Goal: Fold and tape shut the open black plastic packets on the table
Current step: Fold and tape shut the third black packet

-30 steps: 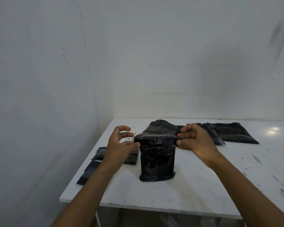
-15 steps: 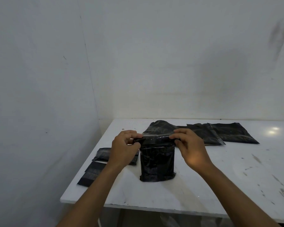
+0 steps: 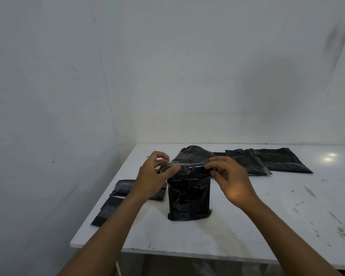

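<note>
A black plastic packet [image 3: 188, 198] sits near the middle of the white bench [image 3: 267, 220], a blocky, roughly rectangular shape with glossy, wrinkled film that catches small glints of light. Its top is folded over into a rounded roll, and a shiny, crinkled strip of clear tape [image 3: 189, 168] runs along that fold from end to end. The left hand [image 3: 150, 177] is at the left end of the roll: its grip is clamped on the packet, the thumb laid flat over the taped fold and the fingers curled behind. The right hand [image 3: 234, 183] is at the right end, its grip likewise closed on the packet, the forefinger hooked over the top of the roll and the thumb tucked beneath it. Just behind the packet a puffed black bag [image 3: 192, 154] bulges upward, its surface dull and creased. To the far right, flat packets [image 3: 279, 162] lie overlapping on the bench, thin and smooth with straight edges. At the left edge, partly behind the left wrist, are small folded packets [image 3: 122, 188], and nearer the corner some flat dark rectangles [image 3: 107, 211] lie end to end. The bench top is matt and scuffed with grey marks, and pale plain walls [image 3: 187, 76] meet in a corner behind it.
</note>
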